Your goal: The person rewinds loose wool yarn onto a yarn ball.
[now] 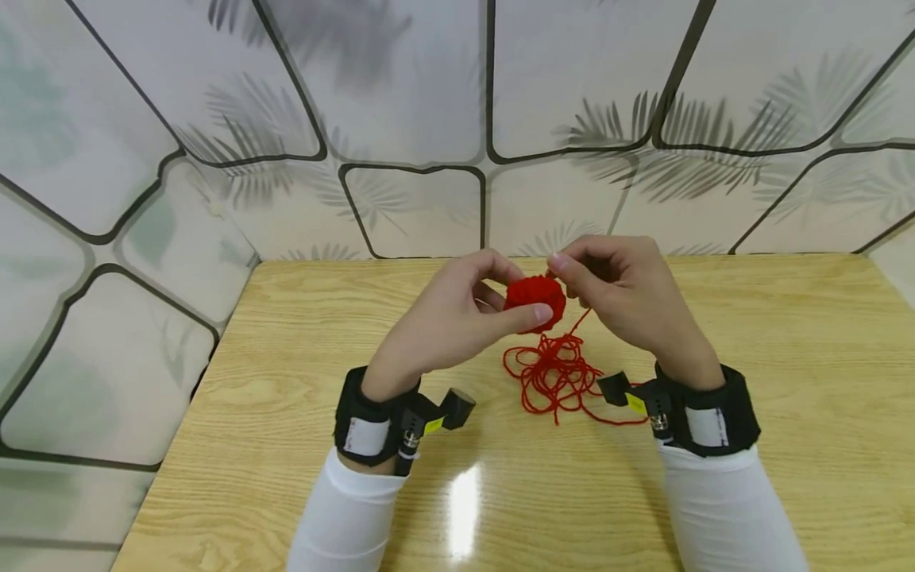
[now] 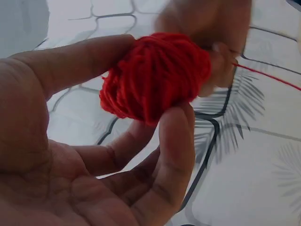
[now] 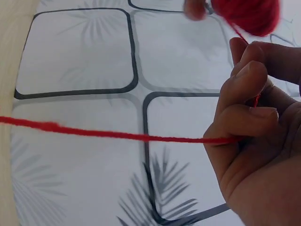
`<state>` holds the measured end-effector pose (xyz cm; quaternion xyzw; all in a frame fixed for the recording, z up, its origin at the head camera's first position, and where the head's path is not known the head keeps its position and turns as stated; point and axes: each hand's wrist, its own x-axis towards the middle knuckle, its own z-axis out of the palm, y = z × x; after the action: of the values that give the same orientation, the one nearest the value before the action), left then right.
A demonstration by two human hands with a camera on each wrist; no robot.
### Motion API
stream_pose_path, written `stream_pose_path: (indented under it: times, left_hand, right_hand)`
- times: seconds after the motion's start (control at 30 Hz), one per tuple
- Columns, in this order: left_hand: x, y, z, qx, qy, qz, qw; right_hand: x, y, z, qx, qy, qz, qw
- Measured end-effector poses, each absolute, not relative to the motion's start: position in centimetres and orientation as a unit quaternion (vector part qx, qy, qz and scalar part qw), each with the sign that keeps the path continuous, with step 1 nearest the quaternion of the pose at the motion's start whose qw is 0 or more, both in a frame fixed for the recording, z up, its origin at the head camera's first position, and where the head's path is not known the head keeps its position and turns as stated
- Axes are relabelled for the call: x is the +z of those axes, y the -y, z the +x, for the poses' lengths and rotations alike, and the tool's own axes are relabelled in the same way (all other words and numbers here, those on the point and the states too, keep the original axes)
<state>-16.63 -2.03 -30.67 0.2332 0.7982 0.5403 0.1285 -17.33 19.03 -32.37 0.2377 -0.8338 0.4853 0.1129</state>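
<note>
A small ball of red yarn [image 1: 532, 295] is held above the table by my left hand [image 1: 457, 310]. In the left wrist view, the thumb presses one side of the yarn ball [image 2: 155, 77] and fingertips support the other side. My right hand [image 1: 618, 290] is just right of the ball and pinches the yarn strand. The right wrist view shows the strand [image 3: 141, 137] passing through the curled fingers of the right hand [image 3: 258, 103] and up to the ball. Below both hands, a loose tangle of red yarn [image 1: 554, 373] lies on the table, with the strand rising from it.
The wooden table [image 1: 272, 413] has a light grain and a bright reflection near the front. A patterned wall covering [image 1: 415, 103] with dark lines and leaf prints stands behind it and along the left. Black wrist straps [image 1: 739, 409] with small cameras are on both wrists.
</note>
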Motion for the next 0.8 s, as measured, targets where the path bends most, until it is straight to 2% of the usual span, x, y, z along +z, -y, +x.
stream_pose_path:
  times: [0.2,0.33,0.5,0.8]
  left_hand:
    - [-31.6,1.5,-17.4,0.548,-0.807,0.208,0.071]
    - [-31.9,1.5,-18.1,0.631,-0.75,0.194,0.042]
    - [-31.9,1.5,-18.4,0.747,-0.641,0.168,0.056]
    - [-31.3,1.6,-18.1,0.839,-0.514,0.144,0.102]
  right_hand:
    - [-30.8,-17.6,-15.9,0.452,0.835,0.257,0.183]
    - [-30.2,-17.0,-15.2,0.447,0.829,0.266,0.204]
    - [-31.2,-16.6,-15.4,0.47,0.821,0.282,0.16]
    - [-32.6,-15.9,-16.0,0.496,0.808,0.313,0.055]
